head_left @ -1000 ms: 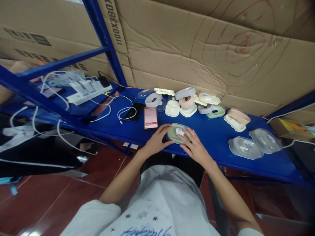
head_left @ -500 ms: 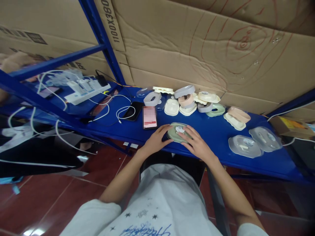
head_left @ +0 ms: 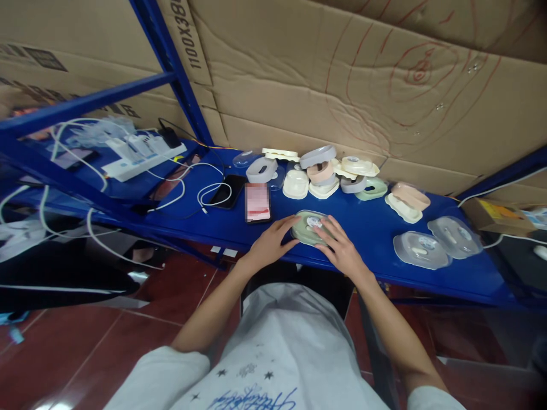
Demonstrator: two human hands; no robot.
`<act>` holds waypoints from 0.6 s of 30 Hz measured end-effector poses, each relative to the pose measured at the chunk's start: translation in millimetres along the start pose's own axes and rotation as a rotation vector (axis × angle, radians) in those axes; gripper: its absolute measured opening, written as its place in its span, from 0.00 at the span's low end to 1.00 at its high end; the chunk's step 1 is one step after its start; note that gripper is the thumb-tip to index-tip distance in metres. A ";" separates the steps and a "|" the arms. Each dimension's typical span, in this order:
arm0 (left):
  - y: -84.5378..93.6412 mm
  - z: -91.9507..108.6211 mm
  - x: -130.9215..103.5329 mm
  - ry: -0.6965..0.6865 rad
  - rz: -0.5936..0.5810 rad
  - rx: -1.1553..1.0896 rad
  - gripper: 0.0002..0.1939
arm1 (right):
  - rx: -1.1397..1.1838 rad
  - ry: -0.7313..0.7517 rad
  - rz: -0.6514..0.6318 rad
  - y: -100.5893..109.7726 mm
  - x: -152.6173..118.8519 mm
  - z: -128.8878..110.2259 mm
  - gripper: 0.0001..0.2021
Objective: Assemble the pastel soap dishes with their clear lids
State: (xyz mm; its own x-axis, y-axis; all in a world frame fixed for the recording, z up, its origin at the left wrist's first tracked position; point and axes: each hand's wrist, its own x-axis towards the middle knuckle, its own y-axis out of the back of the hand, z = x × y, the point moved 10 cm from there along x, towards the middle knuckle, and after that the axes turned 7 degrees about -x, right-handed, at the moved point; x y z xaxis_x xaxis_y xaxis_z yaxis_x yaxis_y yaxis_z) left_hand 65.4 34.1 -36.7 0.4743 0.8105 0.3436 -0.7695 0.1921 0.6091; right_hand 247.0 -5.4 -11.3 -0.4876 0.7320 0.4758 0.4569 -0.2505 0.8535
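Note:
A green oval container with a white label on top rests at the front edge of the blue shelf. My left hand curves round its left end, thumb and fingers against the rim. From the right, my right hand grips the other end, its fingers lying over the top beside the label. Just beyond my left hand is a phone with a lit pink screen.
Behind are several cream, grey, peach and green parts, among them a cream lid. Two clear containers lie right. Left are a black phone, white cables and a power strip. Blue posts and cardboard frame the shelf.
The view has shifted slightly, so the shelf items appear a little further left. The fingers of my right hand have moved slightly off the label. Both hands remain at the green container.

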 end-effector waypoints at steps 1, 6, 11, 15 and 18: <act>-0.2 0.1 0.0 -0.003 -0.002 0.004 0.32 | 0.002 -0.001 0.012 1.0 -0.4 -0.1 0.27; -1.2 2.2 -1.4 -0.028 -0.015 0.005 0.36 | 0.055 -0.027 0.082 9.0 -4.4 4.7 0.26; -2.0 2.7 -1.6 -0.040 -0.009 0.012 0.33 | -0.027 -0.002 0.024 6.2 -8.3 4.1 0.28; -2.1 3.5 -0.8 -0.046 -0.007 0.009 0.31 | -0.077 0.035 -0.025 2.0 -10.3 -1.9 0.30; -0.7 4.4 -2.3 -0.032 -0.011 0.013 0.30 | -0.082 0.040 -0.031 3.0 -11.4 -3.1 0.28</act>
State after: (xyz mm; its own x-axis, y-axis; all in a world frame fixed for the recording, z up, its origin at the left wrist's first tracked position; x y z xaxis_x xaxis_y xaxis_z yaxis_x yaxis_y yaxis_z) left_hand 66.7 29.6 -34.8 0.4962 0.7905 0.3590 -0.7585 0.1935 0.6223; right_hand 251.6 -16.5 -13.5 -0.5305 0.7151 0.4552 0.3795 -0.2798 0.8819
